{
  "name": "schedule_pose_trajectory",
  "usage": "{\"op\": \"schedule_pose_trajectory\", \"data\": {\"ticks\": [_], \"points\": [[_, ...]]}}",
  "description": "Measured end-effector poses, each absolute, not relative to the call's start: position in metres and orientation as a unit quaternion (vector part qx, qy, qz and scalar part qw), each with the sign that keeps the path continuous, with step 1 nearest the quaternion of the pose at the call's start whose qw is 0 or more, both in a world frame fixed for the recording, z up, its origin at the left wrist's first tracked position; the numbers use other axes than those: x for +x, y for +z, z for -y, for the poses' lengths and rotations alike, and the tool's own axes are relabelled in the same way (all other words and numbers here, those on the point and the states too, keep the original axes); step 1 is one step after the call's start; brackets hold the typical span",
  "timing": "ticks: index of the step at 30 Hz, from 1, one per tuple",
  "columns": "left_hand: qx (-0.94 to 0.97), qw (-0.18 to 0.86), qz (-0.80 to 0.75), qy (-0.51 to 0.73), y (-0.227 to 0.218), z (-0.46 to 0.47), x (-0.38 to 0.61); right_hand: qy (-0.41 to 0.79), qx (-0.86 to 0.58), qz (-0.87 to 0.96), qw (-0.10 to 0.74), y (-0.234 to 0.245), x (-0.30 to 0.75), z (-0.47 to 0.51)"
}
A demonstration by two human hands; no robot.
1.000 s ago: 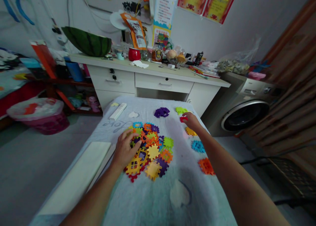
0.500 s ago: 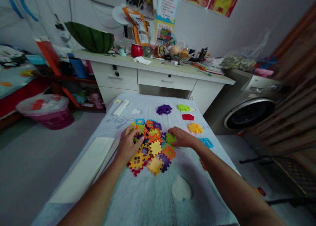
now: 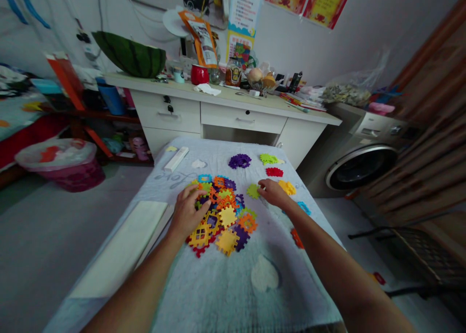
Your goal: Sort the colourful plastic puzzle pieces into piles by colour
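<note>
Pinched in my right hand point(image 3: 272, 191) is a light green notched plastic building tile point(image 3: 252, 191), just off the right side of a mixed pile. My left hand point(image 3: 190, 209) rests on the left edge of that pile, fingers apart. In the pile lie orange, purple, red, blue and green tiles, with a yellow tile point(image 3: 227, 217) on top. Single-colour groups lie beyond and to the right: purple tiles point(image 3: 240, 161), green tiles point(image 3: 268, 158), red tiles point(image 3: 274, 172), yellow tiles point(image 3: 287, 187) and blue tiles point(image 3: 303, 208). An orange tile point(image 3: 296, 238) is partly hidden by my right forearm.
A cloth-covered table point(image 3: 218, 299) carries the tiles. On its left are a long white board point(image 3: 124, 248) and a white remote-like stick point(image 3: 176, 159). Behind stands a white desk point(image 3: 243, 117) with a watermelon piece point(image 3: 131, 55); at right, a washing machine point(image 3: 358, 163).
My right hand has drawn the light green tile out of the pile, up and to the right. My left hand stays at the pile. The view has shifted slightly.
</note>
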State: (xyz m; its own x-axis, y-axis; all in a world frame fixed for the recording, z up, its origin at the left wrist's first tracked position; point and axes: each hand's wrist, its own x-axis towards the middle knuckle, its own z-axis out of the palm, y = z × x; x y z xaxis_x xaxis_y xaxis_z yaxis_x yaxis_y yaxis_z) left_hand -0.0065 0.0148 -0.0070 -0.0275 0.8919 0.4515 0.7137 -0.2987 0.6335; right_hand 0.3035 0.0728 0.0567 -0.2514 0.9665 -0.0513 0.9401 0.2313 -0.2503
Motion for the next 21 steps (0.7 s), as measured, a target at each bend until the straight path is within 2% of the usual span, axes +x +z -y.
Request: {"op": "schedule_pose_trajectory", "data": {"ticks": [3,12,16,21], "points": [[0.688,0.106,-0.582,0.42,-0.009,-0.015,-0.007,0.069,-0.619,0.78,0.057,0.051,0.305,-0.073],[0.693,0.105,-0.582,0.412,-0.011,-0.016,-0.008,0.1,-0.585,0.805,0.021,0.045,0.292,-0.078],[0.691,0.111,-0.59,0.403,-0.012,-0.017,-0.008,0.085,-0.59,0.801,0.055,0.047,0.306,-0.098],[0.694,0.106,-0.586,0.404,-0.009,-0.017,-0.006,0.038,-0.671,0.73,0.125,0.065,0.341,-0.141]]}}
